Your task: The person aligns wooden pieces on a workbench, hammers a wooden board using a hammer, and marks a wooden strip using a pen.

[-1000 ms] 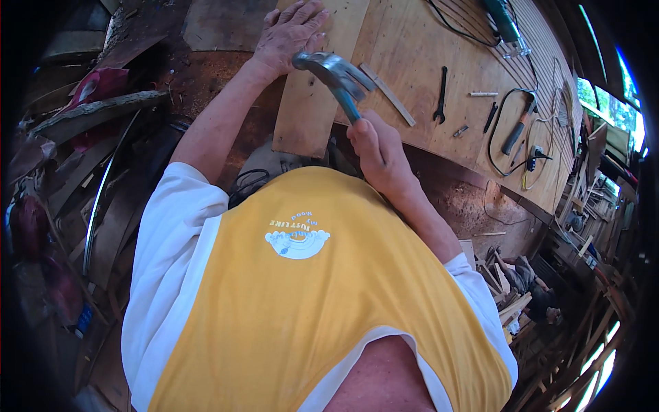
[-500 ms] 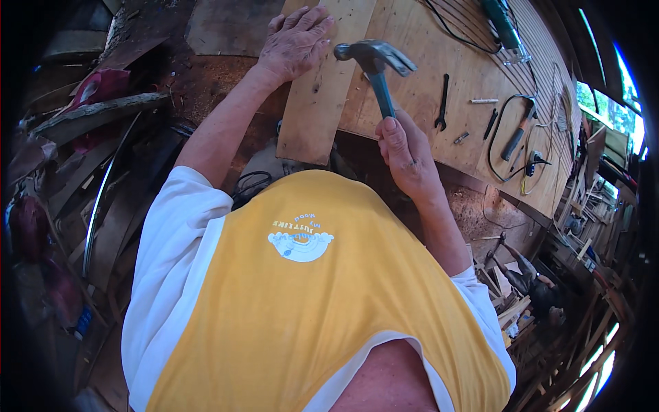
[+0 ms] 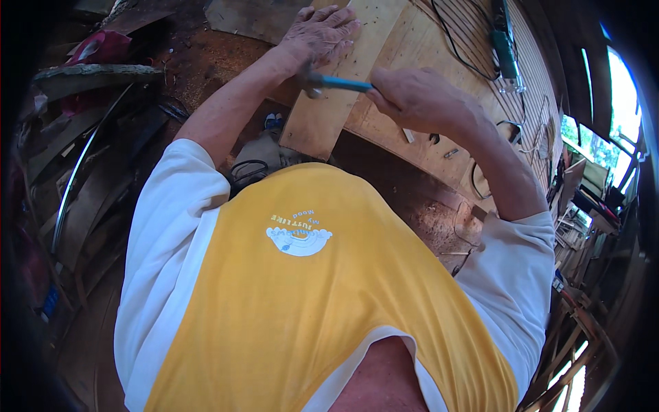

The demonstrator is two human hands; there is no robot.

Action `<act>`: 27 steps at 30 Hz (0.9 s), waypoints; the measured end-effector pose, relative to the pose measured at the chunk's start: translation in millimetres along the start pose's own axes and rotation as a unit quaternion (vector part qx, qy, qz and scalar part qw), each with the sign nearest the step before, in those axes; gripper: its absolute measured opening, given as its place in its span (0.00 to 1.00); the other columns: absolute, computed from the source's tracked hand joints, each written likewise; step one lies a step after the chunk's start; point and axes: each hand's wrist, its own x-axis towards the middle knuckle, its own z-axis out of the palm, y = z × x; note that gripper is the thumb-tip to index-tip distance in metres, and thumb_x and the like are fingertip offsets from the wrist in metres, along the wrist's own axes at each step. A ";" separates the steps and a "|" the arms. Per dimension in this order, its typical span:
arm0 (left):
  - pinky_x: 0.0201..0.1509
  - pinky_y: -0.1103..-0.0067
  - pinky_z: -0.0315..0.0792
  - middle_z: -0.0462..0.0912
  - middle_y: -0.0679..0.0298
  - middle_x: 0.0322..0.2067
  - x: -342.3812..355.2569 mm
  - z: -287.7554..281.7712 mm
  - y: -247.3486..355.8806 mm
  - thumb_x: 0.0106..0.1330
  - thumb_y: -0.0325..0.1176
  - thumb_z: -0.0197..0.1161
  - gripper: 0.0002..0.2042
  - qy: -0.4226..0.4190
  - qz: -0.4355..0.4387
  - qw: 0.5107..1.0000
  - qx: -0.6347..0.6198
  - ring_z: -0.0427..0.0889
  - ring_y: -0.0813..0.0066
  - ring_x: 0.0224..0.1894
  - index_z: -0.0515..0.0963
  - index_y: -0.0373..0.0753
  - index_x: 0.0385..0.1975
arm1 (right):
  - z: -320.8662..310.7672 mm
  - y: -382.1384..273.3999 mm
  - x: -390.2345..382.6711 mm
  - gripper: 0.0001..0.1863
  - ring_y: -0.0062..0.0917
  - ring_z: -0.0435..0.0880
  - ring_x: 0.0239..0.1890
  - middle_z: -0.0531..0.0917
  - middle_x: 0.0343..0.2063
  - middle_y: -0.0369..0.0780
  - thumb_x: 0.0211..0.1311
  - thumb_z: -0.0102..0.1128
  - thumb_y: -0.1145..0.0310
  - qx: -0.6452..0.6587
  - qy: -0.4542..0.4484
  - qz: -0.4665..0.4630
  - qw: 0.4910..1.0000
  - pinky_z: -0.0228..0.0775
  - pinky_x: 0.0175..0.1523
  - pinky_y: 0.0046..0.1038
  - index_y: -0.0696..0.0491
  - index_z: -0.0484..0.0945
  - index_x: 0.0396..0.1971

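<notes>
A claw hammer with a blue handle is in my right hand, the fingers wrapped round its grip. Its blurred head lies over the left edge of a long wooden board, close to my left wrist. Whether the head touches the wood I cannot tell. My left hand lies palm down with fingers stretched over the board's far part. The near end of that board sticks out past the plywood work surface.
A green power tool with a black cable lies at the far right on a ribbed surface. A white stick sits beside my right forearm, which hides other tools. Scrap wood is heaped at left.
My right hand has swung the hammer up and left, from upright to nearly level, bringing its head near my left wrist. My left hand stays on the board; the view has shifted slightly.
</notes>
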 end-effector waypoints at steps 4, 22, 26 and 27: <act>0.70 0.58 0.57 0.67 0.63 0.68 -3.6 -11.0 -2.5 0.67 0.43 0.58 0.27 -0.034 0.008 0.999 0.022 0.62 0.57 0.72 0.70 0.51 0.68 | -32.1 -8.0 3.8 0.20 0.46 0.83 0.36 0.81 0.26 0.46 0.80 0.49 0.52 -0.117 -0.122 0.005 0.986 0.73 0.45 0.47 0.55 0.74 0.38; 0.74 0.57 0.51 0.65 0.60 0.68 3.7 -20.5 -2.2 0.71 0.45 0.58 0.25 -0.081 -0.011 0.996 -0.021 0.58 0.56 0.73 0.69 0.51 0.68 | -22.5 -2.6 14.0 0.16 0.45 0.82 0.31 0.79 0.24 0.45 0.78 0.53 0.56 -0.126 -0.106 -0.021 0.986 0.71 0.40 0.46 0.54 0.72 0.37; 0.73 0.56 0.52 0.65 0.60 0.68 -2.2 -15.0 -3.7 0.71 0.46 0.58 0.25 -0.079 -0.021 0.996 -0.017 0.59 0.56 0.73 0.70 0.50 0.67 | -9.2 17.1 -10.9 0.18 0.47 0.81 0.29 0.79 0.22 0.47 0.79 0.50 0.54 -0.079 -0.011 -0.031 0.996 0.70 0.37 0.49 0.54 0.72 0.34; 0.73 0.56 0.52 0.66 0.60 0.67 -4.1 -12.5 -2.5 0.71 0.46 0.58 0.25 -0.083 -0.034 0.996 -0.028 0.59 0.56 0.73 0.70 0.50 0.67 | 5.3 15.1 -19.5 0.18 0.47 0.81 0.29 0.79 0.22 0.47 0.79 0.50 0.54 -0.080 -0.013 -0.032 0.996 0.70 0.37 0.49 0.54 0.72 0.34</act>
